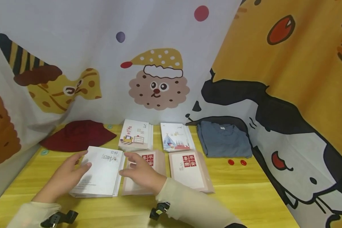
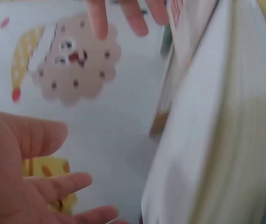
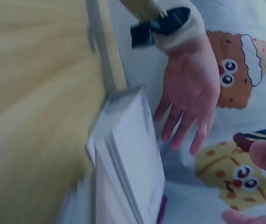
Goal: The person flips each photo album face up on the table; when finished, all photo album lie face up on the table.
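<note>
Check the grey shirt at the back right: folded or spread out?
Folded. The grey shirt lies as a compact rectangle on the table.

Head view bright, evenly lit; wrist views motion-blurred.

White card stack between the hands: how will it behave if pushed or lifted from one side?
The white card stack looks like many loose thin sheets, so it would probably shear or fan out when pushed. Lifted by one edge, it would likely sag and spill. Both hands, left hand and right hand, flank it, which suggests it needs squaring.
</note>
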Demonstrator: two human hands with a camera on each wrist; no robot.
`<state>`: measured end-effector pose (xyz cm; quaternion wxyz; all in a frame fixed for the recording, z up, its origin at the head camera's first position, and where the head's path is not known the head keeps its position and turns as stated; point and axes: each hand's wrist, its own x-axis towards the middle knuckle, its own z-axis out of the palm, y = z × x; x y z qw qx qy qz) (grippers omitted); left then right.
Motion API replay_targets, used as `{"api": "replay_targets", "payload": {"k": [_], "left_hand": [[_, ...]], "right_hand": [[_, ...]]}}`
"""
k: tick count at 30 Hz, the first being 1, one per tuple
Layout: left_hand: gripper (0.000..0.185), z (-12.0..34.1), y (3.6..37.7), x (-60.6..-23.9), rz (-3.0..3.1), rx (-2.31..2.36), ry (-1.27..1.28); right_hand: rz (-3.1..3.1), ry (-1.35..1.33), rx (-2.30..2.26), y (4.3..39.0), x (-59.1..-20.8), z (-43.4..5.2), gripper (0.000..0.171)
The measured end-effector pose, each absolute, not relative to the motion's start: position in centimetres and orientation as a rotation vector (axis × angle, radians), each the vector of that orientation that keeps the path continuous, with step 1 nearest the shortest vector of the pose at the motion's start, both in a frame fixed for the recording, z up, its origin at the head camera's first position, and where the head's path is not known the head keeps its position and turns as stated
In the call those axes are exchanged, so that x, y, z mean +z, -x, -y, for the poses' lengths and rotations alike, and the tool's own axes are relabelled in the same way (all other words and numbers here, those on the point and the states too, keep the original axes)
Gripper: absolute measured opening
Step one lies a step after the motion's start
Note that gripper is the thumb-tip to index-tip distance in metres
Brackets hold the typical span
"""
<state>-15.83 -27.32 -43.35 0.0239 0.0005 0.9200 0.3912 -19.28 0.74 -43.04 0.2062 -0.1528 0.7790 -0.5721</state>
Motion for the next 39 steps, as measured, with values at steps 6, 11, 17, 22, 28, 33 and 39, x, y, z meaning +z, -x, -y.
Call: {"api": "replay_targets", "payload": {"k": [6,11,17,22,28,33,39], "left_hand": [[0.060,23.5,16.0,-42.7,-2.816,1.320,-0.097],[0.057,20.9,16.3,-43.3,-2.698,1.437,-0.207],[0.061,18.6,16.7,-44.2,-2.438,1.592,-0.177],[0.065,17.1,17.1,-44.7,-2.274,1.678,-0.100],[0.066,16.0,17.1,-45.1,-2.151,1.755,-0.042],[0.064,15.3,17.2,-45.9,-2.050,1.838,0.014],[0.062,14.4,17.4,-46.5,-2.046,1.852,0.062]], "right_hand": [[-2.246,0.435,-1.596,20.0,-43.0,-4.2,0.073],[-2.291,0.435,-1.577,20.3,-43.0,-6.9,0.078],[-2.323,0.382,-1.540,20.4,-43.1,-9.8,0.080],[-2.310,0.342,-1.537,20.1,-43.4,-11.3,0.084],[-2.228,0.342,-1.568,19.4,-44.5,-12.0,0.086],[-2.216,0.322,-1.554,18.6,-44.8,-11.7,0.086],[-2.227,0.316,-1.571,18.4,-44.8,-11.4,0.087]]}}
